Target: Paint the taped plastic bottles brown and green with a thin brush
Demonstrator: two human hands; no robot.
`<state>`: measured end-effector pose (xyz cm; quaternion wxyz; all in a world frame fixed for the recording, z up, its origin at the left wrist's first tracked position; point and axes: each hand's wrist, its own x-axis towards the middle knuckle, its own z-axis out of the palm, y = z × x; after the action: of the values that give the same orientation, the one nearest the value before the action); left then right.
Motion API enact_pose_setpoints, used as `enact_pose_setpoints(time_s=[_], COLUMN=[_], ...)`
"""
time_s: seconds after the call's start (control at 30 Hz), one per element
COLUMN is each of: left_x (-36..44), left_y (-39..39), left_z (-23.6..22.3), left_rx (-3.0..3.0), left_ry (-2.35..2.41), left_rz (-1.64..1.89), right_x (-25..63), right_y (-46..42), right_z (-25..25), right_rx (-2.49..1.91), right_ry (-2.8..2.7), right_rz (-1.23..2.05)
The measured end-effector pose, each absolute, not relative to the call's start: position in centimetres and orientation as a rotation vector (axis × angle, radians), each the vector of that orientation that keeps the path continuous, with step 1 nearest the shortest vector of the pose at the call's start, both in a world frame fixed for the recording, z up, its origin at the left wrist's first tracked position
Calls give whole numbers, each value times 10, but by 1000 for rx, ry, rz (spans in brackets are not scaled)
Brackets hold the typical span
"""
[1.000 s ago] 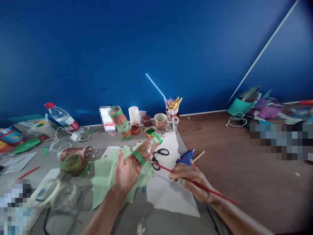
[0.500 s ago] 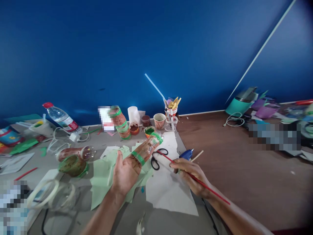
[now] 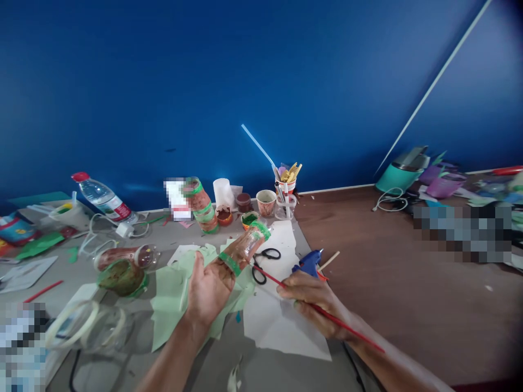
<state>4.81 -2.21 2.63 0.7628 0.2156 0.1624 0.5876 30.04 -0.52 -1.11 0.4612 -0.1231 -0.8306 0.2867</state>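
Note:
My left hand is wrapped round the base of a clear plastic bottle smeared with brown paint and ringed with green bands; the bottle points up and to the right. My right hand pinches a thin red paintbrush, whose tip reaches the bottle's side near its lower green band. Under both hands lie pale green paper and white paper. Black scissors and a blue glue gun lie just beyond my right hand.
Small paint cups, a painted banded bottle, a cup of tools and a water bottle stand by the blue wall. Cut bottle pieces and tape rolls lie left. Brown floor with clutter spreads right.
The brush tip has dropped from near the scissors to the bottle's side by its lower green band, and my right hand has shifted slightly left and down. My left hand keeps the bottle still.

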Motion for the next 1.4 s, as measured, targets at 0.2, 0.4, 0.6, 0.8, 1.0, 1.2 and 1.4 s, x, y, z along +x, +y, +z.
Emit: enact_pose_setpoints(time_s=[0.2, 0.4, 0.6, 0.8, 1.0, 1.2, 1.4], left_x=[45, 43, 55, 55, 49, 46, 44], left_y=[-19, -21, -25, -26, -24, -22, -21], left_z=[20, 20, 39, 42, 32, 26, 23], left_rx=[470, 522, 529, 513, 507, 521, 523], left_ry=[308, 280, 384, 424, 285, 228, 167], left_rz=[1286, 1242, 1255, 1269, 1266, 1264, 1228], right_x=[304, 306, 307, 304, 307, 310, 310], right_y=[-2, -4, 6, 8, 11, 12, 15], right_z=[-14, -8, -23, -14, -16, -24, -26], right_rx=[-590, -514, -728, -668, -705, -700, -670], right_ry=[-1936, -1675, -1214, -1053, -1027, -1198, -1184], right_rz=[654, 1067, 1275, 1479, 1379, 1414, 1344])
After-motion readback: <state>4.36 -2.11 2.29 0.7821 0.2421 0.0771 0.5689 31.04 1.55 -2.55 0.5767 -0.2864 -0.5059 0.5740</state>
